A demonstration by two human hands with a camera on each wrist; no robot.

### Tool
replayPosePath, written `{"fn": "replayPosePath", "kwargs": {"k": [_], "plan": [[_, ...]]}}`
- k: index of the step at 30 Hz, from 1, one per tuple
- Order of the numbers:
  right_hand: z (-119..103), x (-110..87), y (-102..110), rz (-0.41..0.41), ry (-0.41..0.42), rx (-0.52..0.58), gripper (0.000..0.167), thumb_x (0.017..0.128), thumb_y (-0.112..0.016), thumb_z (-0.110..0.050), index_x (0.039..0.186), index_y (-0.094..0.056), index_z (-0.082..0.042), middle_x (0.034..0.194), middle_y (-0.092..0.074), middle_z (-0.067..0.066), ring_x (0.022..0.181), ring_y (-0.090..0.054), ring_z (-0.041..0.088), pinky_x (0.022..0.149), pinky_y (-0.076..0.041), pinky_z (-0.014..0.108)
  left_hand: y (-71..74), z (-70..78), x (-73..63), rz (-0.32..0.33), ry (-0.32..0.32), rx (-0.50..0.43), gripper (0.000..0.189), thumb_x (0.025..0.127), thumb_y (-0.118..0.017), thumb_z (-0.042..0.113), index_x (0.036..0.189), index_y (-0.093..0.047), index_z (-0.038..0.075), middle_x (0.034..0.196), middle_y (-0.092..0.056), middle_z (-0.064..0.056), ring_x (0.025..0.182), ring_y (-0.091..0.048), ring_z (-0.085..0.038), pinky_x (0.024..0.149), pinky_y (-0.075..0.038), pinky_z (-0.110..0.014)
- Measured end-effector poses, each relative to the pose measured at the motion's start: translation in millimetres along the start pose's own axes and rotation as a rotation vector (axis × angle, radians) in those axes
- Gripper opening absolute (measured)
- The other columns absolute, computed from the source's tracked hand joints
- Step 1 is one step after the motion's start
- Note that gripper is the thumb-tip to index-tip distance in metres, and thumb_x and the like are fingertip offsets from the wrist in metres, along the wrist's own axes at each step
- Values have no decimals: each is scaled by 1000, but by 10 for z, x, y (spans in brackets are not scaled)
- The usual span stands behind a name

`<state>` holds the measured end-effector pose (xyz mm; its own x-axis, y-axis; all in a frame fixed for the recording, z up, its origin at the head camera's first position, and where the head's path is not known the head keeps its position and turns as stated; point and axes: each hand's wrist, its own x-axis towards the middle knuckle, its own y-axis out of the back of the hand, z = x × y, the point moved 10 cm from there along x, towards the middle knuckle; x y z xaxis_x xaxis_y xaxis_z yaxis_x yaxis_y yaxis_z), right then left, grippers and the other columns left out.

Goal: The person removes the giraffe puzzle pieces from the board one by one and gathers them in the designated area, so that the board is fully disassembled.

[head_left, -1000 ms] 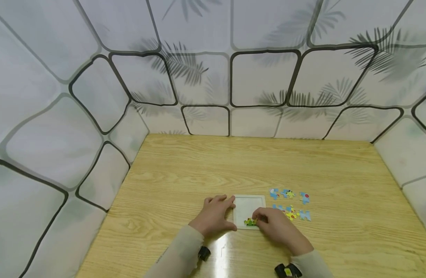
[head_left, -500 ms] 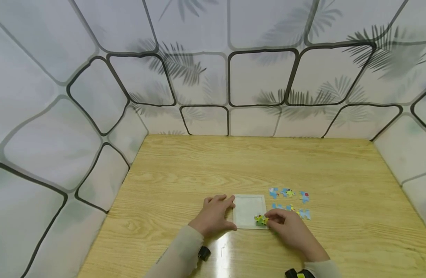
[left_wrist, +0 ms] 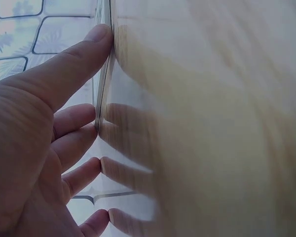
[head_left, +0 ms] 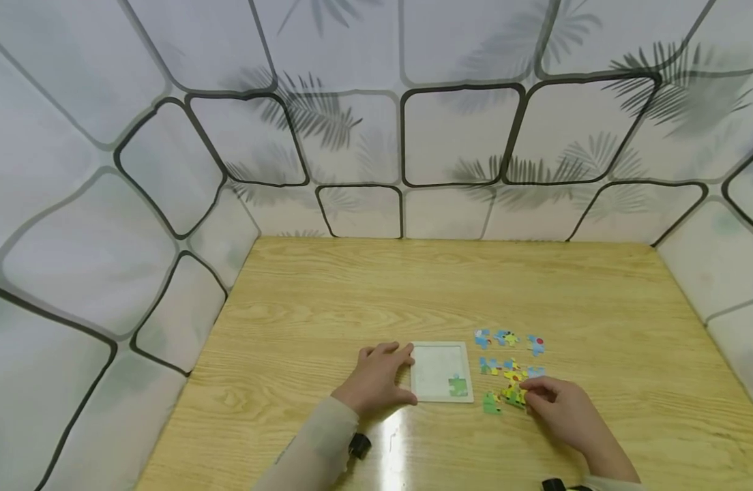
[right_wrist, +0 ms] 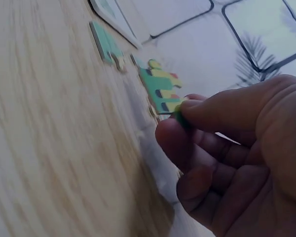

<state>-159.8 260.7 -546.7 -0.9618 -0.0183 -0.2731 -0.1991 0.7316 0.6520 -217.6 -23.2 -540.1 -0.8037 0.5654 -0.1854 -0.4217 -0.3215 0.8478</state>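
A white square puzzle tray lies on the table, a green puzzle piece in its lower right corner. Along the tray's left side my left hand rests with fingers spread, thumb near the lower corner. In the left wrist view the thumb touches a thin edge. Right of the tray, my right hand pinches a green and yellow puzzle piece between thumb and index finger. Just left of it a mostly green puzzle piece lies on the table.
Behind the right hand, several blue and yellow puzzle pieces lie in rough rows, some partly hidden by the held piece. The wooden table is bounded by patterned fabric walls at the back and sides.
My right hand has moved right with the pinched puzzle piece, from over the tray to beside the loose pieces. The green piece in the tray's corner is now uncovered. My left hand stays put.
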Motion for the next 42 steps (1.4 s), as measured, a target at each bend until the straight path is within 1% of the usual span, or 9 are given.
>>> {"fn": "replayPosePath", "kwargs": {"k": [3,7,10,18,24,29,32,36,42], "plan": [[42,-3,12,-10,-9,-29,17,96,-66,-11,110,-75,-5,93,-73,1,80,-65,14,71,-52,32,2,-4,1,2,4,4,83,80,-81,52,148,-50,17,144,-57,9,146,-34,-26,113,-23,-56],[45,5,24,-6,-7,-92,14,95,-68,-10,106,-76,-8,106,-73,8,91,-67,21,76,-55,41,-3,-13,1,-1,7,4,82,80,-81,51,148,-50,18,145,-56,9,146,-33,-26,113,-23,-56],[13,13,26,-10,10,-129,14,95,-67,-9,106,-76,-7,108,-72,10,94,-67,24,78,-55,44,-14,-17,6,-5,6,1,84,80,-81,52,149,-49,18,146,-55,9,146,-33,-26,114,-23,-56],[-59,36,8,-25,65,-180,14,94,-66,-5,105,-75,-5,102,-71,6,88,-65,21,74,-55,42,-26,-18,25,-6,-1,26,82,80,-80,53,149,-50,20,151,-50,6,146,-34,-26,114,-23,-56],[-140,50,-12,7,113,-188,10,93,-67,-4,101,-73,-4,91,-66,0,79,-57,14,67,-49,32,-20,-24,15,-8,6,7,85,80,-80,52,151,-48,19,149,-52,8,146,-33,-25,115,-22,-56],[-401,98,-139,34,196,-165,5,93,-68,-7,95,-72,-7,82,-60,-4,73,-51,10,64,-46,28,-18,-25,8,-11,7,7,86,80,-81,52,152,-46,18,147,-54,9,146,-33,-25,115,-22,-56],[-661,133,-314,-13,275,-126,7,94,-67,-9,98,-73,-7,83,-58,-5,73,-50,8,65,-46,26,-14,-24,8,-7,10,6,86,80,-81,51,151,-47,18,147,-54,9,146,-33,-25,114,-22,-56],[-973,186,-538,-67,358,-162,16,93,-69,-11,107,-73,-4,86,-55,-5,71,-46,8,63,-43,26,-11,-22,10,-1,15,10,86,79,-81,51,151,-48,18,146,-55,9,146,-33,-25,114,-23,-56],[-1137,260,-724,-89,326,-300,36,89,-71,-12,123,-68,0,98,-57,1,77,-47,10,71,-46,32,-8,-10,6,3,14,3,87,78,-81,53,150,-48,17,141,-59,12,146,-34,-26,114,-24,-56]]}}
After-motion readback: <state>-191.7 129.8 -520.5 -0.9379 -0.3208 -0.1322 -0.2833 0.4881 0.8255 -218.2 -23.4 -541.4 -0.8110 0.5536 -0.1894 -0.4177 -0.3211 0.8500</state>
